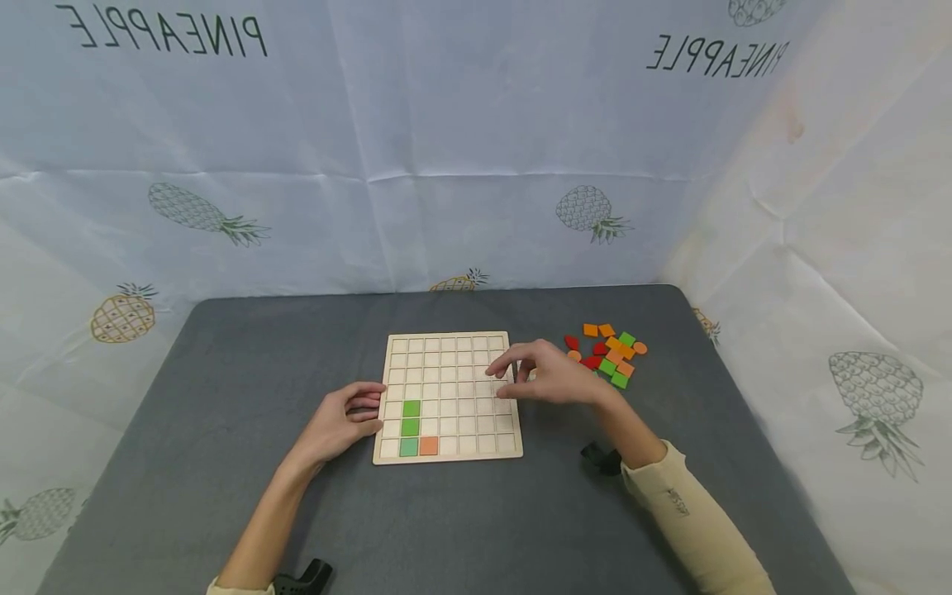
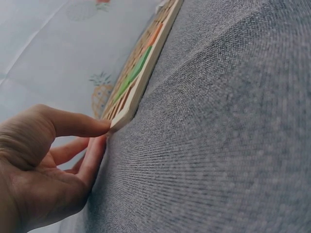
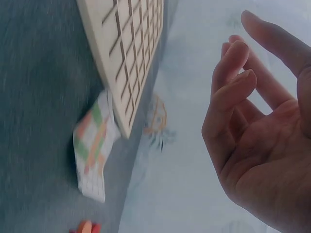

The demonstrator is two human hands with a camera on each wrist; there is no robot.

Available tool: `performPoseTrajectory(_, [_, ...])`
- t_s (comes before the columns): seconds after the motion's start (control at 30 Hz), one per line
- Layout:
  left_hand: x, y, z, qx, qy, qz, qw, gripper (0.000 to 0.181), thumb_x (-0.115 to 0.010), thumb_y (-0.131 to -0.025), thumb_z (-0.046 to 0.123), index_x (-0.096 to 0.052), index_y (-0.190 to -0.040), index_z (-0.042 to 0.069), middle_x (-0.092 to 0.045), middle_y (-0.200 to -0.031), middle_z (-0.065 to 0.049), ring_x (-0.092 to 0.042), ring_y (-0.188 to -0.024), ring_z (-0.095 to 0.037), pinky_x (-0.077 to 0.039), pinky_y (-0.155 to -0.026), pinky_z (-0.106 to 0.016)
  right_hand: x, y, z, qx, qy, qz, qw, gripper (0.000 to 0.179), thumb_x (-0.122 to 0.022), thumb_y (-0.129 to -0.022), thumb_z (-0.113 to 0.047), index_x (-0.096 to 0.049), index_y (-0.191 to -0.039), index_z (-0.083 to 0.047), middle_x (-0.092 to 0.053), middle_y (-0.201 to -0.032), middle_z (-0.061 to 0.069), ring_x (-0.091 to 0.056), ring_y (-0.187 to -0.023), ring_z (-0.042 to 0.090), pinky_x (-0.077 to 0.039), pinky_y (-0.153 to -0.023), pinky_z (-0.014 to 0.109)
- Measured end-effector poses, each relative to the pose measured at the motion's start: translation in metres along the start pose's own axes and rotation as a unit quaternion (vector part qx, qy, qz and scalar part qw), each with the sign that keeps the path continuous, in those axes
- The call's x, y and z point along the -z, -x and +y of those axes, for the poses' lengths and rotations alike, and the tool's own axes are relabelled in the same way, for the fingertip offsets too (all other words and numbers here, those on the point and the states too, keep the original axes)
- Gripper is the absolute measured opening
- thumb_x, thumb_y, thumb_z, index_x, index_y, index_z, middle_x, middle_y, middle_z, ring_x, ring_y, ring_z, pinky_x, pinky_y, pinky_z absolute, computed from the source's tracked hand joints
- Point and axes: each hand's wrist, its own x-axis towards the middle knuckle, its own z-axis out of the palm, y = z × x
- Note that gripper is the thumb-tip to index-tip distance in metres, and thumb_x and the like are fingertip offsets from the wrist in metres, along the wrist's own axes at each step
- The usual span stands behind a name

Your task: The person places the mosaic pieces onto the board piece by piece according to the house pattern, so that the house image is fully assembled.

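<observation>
- White cloth [image 1: 446,107]: hangs behind and at both sides, printed with pineapples and mirrored lettering.
- Counter [image 1: 461,529]: grey, fabric-like top; carries everything.
- Wooden grid board [image 1: 454,388]: flat mid-counter, between the hands, mostly bare cells.
- Right hand [image 1: 554,376]: above board's right side. Fingers loosely bent, thumb well apart, nothing held.
- Left hand [image 1: 342,417]: at board's left edge. Fingers relaxed, thumb spread off them, touching the edge rather than gripping.
- Printed paper [image 3: 95,131]: creased, coloured blocks on it, just beside the board; right wrist view only.
- Loose pieces [image 1: 613,357]: red, orange, green, scattered right of board.
- Two green tiles [image 1: 411,408]: second column from left, stacked above teal tile [image 1: 408,447] in bottom row.
- Orange tile [image 1: 429,446]: right of teal.
</observation>
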Motion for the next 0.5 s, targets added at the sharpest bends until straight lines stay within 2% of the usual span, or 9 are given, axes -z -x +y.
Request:
performPoseTrajectory(0.1, [0.0, -0.001, 0.0, 0.004, -0.002, 0.0, 1.0, 0.06, -0.077, -0.094, -0.004, -0.056, -0.15, -0.005, -0.064, -0.14, -0.027, -0.066, -0.129, -0.038, -0.063, -0.104, -0.032, 0.012, 0.007, 0.007, -0.016, -0.001, 0.016, 0.9997, 0.031, -0.083, -0.096, -0.019, -0.079, -0.126, -0.01, -0.076, -0.124, 0.019, -0.071, -0.082, 0.013, -0.061, -0.072, 0.031])
performPoseTrajectory(0.17, [0.0, 0.0, 0.0, 0.006, 0.001, 0.0, 1.0, 0.061, -0.077, -0.093, -0.004, -0.056, -0.15, -0.005, -0.064, -0.14, -0.027, -0.066, -0.129, -0.038, -0.063, -0.104, -0.033, 0.02, 0.012, 0.013, -0.027, -0.005, 0.025, 0.9993, 0.029, -0.082, -0.097, -0.017, -0.079, -0.125, -0.011, -0.076, -0.126, 0.02, -0.073, -0.082, 0.025, -0.06, -0.07, 0.028])
performPoseTrajectory(0.27, [0.0, 0.001, 0.0, 0.002, 0.003, 0.0, 1.0, 0.061, -0.078, -0.093, -0.005, -0.056, -0.149, -0.007, -0.064, -0.14, -0.029, -0.066, -0.128, -0.039, -0.063, -0.103, -0.034, 0.033, 0.021, 0.021, -0.04, -0.015, 0.038, 0.9984, 0.03, -0.082, -0.097, -0.015, -0.079, -0.126, -0.011, -0.075, -0.126, 0.02, -0.068, -0.074, 0.029, -0.055, -0.063, 0.026])
performPoseTrajectory(0.33, [-0.001, 0.001, 0.0, 0.0, 0.003, -0.001, 1.0, 0.061, -0.078, -0.093, -0.005, -0.056, -0.149, -0.007, -0.064, -0.141, -0.029, -0.066, -0.128, -0.039, -0.064, -0.103, -0.033, 0.041, 0.027, 0.028, -0.041, -0.016, 0.05, 0.9978, 0.03, -0.082, -0.097, -0.013, -0.079, -0.127, -0.008, -0.077, -0.113, 0.016, -0.063, -0.067, 0.029, -0.05, -0.06, 0.025])
performPoseTrajectory(0.4, [-0.001, 0.001, 0.0, 0.002, 0.0, 0.002, 1.0, 0.06, -0.078, -0.093, -0.005, -0.056, -0.149, -0.007, -0.064, -0.141, -0.029, -0.066, -0.128, -0.038, -0.064, -0.103, -0.032, 0.049, 0.035, 0.035, -0.051, -0.021, 0.063, 0.9965, 0.031, -0.081, -0.097, -0.013, -0.078, -0.128, -0.006, -0.073, -0.094, 0.012, -0.053, -0.061, 0.019, -0.046, -0.058, 0.026])
performPoseTrajectory(0.5, [-0.001, 0.0, 0.0, 0.004, -0.003, 0.001, 1.0, 0.06, -0.078, -0.093, -0.005, -0.056, -0.15, -0.005, -0.064, -0.141, -0.027, -0.065, -0.129, -0.037, -0.063, -0.103, -0.031, 0.061, 0.047, 0.046, -0.077, -0.022, 0.083, 0.9933, 0.033, -0.08, -0.098, -0.014, -0.077, -0.129, -0.003, -0.067, -0.082, 0.011, -0.049, -0.059, 0.016, -0.045, -0.058, 0.027])
